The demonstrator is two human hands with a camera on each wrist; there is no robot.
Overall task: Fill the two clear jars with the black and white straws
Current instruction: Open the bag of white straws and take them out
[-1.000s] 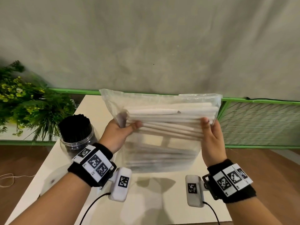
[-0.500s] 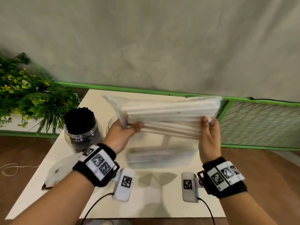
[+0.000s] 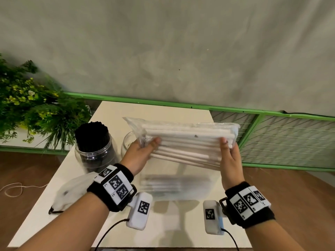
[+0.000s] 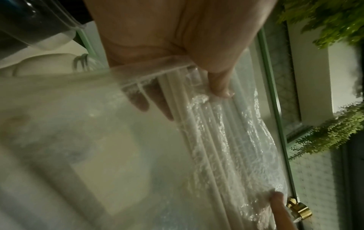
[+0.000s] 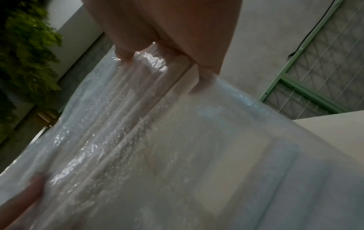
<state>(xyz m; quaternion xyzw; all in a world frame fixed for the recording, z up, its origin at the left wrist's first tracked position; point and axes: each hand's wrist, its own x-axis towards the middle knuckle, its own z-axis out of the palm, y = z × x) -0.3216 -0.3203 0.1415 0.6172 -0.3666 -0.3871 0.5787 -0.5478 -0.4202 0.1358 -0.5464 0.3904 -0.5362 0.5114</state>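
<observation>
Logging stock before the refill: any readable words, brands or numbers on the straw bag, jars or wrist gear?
None readable.
Bag of white straws: no print visible.
Jar of black straws: no label visible.
Wrist bands: square code patterns; tiny edge characters too small to read.

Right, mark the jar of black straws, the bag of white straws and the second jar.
jar of black straws (image 3: 94,154): head view, on its clear wall.
bag of white straws (image 3: 188,140): head view, mid-bundle, between both hands.
second jar (image 3: 127,142): head view, on its visible rim, left of the bag.
</observation>
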